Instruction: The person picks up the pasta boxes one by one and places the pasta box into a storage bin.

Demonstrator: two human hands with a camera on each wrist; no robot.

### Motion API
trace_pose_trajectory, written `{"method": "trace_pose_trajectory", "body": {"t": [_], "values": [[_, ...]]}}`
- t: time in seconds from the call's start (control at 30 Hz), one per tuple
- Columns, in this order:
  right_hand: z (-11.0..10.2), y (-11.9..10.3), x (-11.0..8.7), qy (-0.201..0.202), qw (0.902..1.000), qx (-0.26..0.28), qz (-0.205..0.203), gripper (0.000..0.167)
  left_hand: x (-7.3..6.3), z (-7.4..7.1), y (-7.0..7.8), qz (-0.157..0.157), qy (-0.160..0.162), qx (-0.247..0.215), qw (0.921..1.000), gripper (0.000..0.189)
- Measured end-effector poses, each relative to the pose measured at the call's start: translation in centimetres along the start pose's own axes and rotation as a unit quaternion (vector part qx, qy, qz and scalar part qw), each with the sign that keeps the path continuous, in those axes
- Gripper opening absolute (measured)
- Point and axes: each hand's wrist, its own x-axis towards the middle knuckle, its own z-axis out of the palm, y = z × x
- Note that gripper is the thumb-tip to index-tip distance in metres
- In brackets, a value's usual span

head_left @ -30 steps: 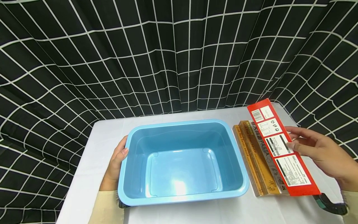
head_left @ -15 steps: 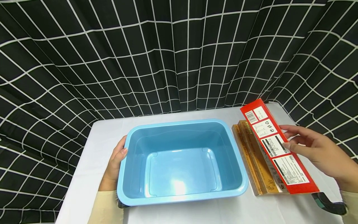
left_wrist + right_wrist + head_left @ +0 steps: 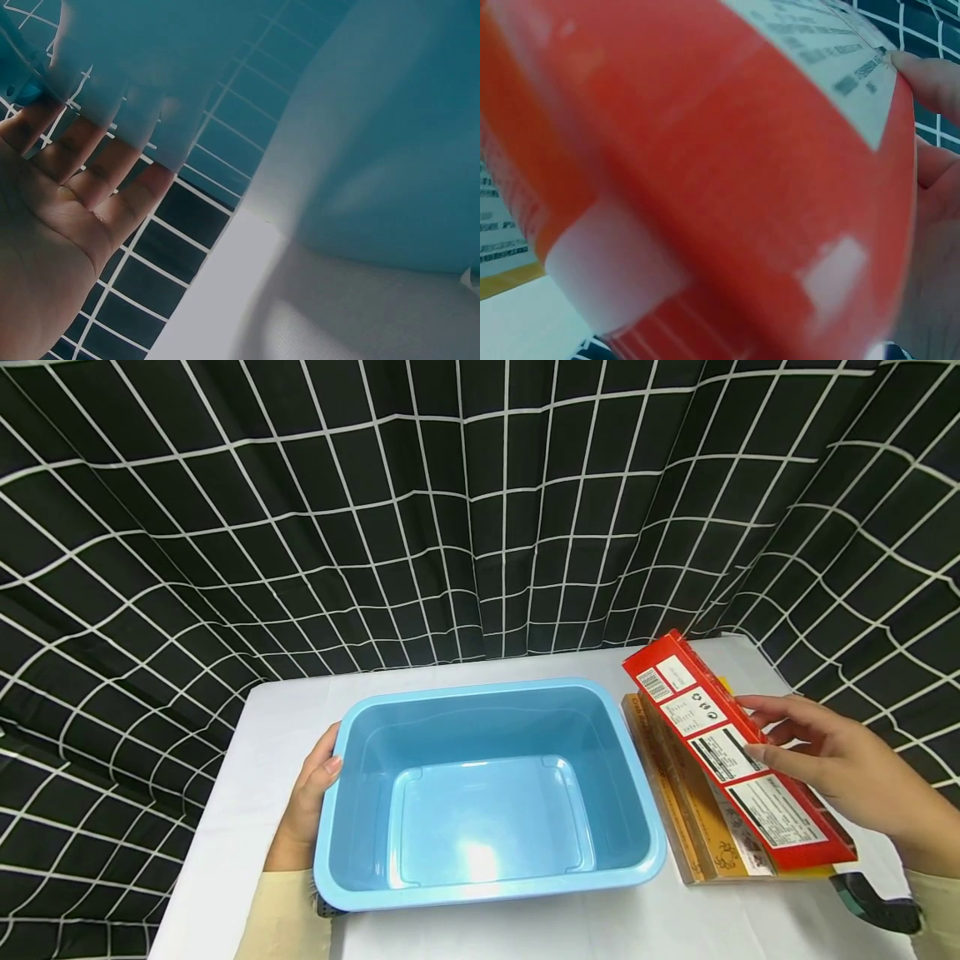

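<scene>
A blue plastic tub stands on the white table. My left hand grips its left rim, thumb over the edge and fingers outside; in the left wrist view the fingers lie partly behind the bluish plastic. At the right, my right hand pinches a long red box with white printed panels, thumb on the printed face. The box is tilted, leaning left above a row of boxes. Close up in the right wrist view, the red box fills most of the picture, with the thumb at its edge.
Two orange-brown sauce boxes and a grey box lie side by side right of the tub, partly hidden by the red box. Yellow edges show under it. A black gridded curtain surrounds the table.
My right hand has moved left with the red box, tilting it and carrying it further over the row of boxes. A yellow edge shows behind it. The left hand and tub have barely moved.
</scene>
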Motion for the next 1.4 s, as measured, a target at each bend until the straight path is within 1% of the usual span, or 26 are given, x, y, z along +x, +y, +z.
{"method": "trace_pose_trajectory", "body": {"t": [0.1,0.23,0.33,0.5,0.8,1.03,1.23,1.4], "values": [[0.1,-0.5,0.2,0.005,1.0000,-0.004,0.000,0.063,0.0,-0.1,-0.1,0.001,-0.004,-0.001,1.0000,0.063],[0.3,-0.9,0.5,0.003,1.0000,-0.006,-0.006,0.061,0.1,-0.1,-0.1,0.001,-0.006,-0.005,1.0000,0.063],[0.3,-1.1,0.7,-0.001,0.9998,-0.009,-0.019,0.059,0.1,-0.1,-0.1,-0.001,-0.005,-0.006,1.0000,0.062],[0.4,-1.6,1.0,0.005,0.9993,-0.021,-0.031,0.059,0.1,0.0,0.0,-0.003,-0.002,-0.004,1.0000,0.062],[0.5,-2.4,1.4,-0.001,0.9995,-0.022,-0.024,0.056,0.1,0.0,-0.1,-0.009,0.004,-0.010,0.9999,0.062],[0.5,-3.0,1.7,0.004,0.9991,-0.012,-0.042,0.053,0.2,-0.1,-0.1,-0.007,0.001,-0.011,0.9999,0.062],[0.6,-3.8,1.8,0.005,0.9990,-0.016,-0.042,0.054,0.1,0.0,0.1,-0.005,-0.001,-0.014,0.9999,0.062],[0.7,-4.3,1.9,0.008,0.9985,-0.022,-0.050,0.054,0.1,0.1,0.2,-0.003,0.003,-0.014,0.9999,0.061]]}}
